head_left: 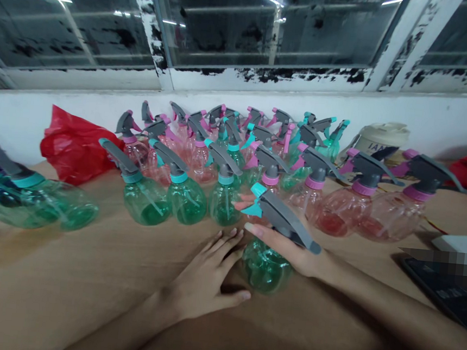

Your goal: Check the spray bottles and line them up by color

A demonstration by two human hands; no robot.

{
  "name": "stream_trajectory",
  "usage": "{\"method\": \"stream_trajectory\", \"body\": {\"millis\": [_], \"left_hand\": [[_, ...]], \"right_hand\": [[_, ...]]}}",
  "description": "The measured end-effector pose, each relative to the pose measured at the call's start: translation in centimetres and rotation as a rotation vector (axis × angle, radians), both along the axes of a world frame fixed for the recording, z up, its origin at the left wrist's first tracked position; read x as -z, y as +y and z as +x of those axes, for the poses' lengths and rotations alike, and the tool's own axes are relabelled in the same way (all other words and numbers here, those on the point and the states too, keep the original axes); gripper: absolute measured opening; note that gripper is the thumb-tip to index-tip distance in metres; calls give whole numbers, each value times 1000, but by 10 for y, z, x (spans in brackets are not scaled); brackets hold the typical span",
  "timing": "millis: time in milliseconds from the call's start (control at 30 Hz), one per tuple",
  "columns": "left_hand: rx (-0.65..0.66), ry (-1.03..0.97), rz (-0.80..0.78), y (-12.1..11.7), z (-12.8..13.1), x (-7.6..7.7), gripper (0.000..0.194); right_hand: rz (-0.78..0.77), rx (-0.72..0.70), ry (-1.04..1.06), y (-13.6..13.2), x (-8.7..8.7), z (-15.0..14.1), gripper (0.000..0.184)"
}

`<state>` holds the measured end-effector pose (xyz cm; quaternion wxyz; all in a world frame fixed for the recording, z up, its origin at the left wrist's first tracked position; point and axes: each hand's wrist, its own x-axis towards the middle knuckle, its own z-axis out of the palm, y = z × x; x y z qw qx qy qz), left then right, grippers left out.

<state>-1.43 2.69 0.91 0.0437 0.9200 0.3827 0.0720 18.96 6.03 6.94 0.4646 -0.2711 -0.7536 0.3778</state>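
Nearest to me stands a green spray bottle [267, 268] with a grey head and a turquoise nozzle. My right hand [292, 248] is closed around its neck, just below the grey head, which hides part of the fingers. To the bottle's left, my left hand [207, 284] lies on the wooden table [118, 274] with its fingers spread and nothing in it. Beyond my hands is a row of spray bottles: green ones like this spray bottle [186, 201] on the left, and pink ones like this spray bottle [339, 209] on the right.
Several more pink and green bottles crowd behind the row, near the white wall [118, 94]. Two green bottles [39, 201] stand at the far left. A red plastic bag [74, 147] and a cream container [384, 136] are at the back. A dark phone [432, 285] lies at right.
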Motion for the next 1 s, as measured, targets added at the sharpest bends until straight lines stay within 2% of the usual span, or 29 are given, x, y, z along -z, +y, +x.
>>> {"method": "stream_trajectory", "body": {"millis": [167, 400, 500, 567, 1000], "left_hand": [[12, 39, 20, 1, 0, 1, 77], [1, -3, 27, 0, -2, 5, 76], [0, -38, 24, 0, -2, 3, 77], [-1, -58, 18, 0, -1, 2, 77], [15, -78, 9, 1, -2, 4, 78]], "right_hand": [[6, 28, -81, -1, -2, 0, 14], [-12, -1, -61, 0, -3, 1, 19], [-27, 0, -13, 0, -2, 1, 35], [-25, 8, -11, -1, -1, 1, 40], [-63, -14, 18, -2, -1, 2, 39]]}}
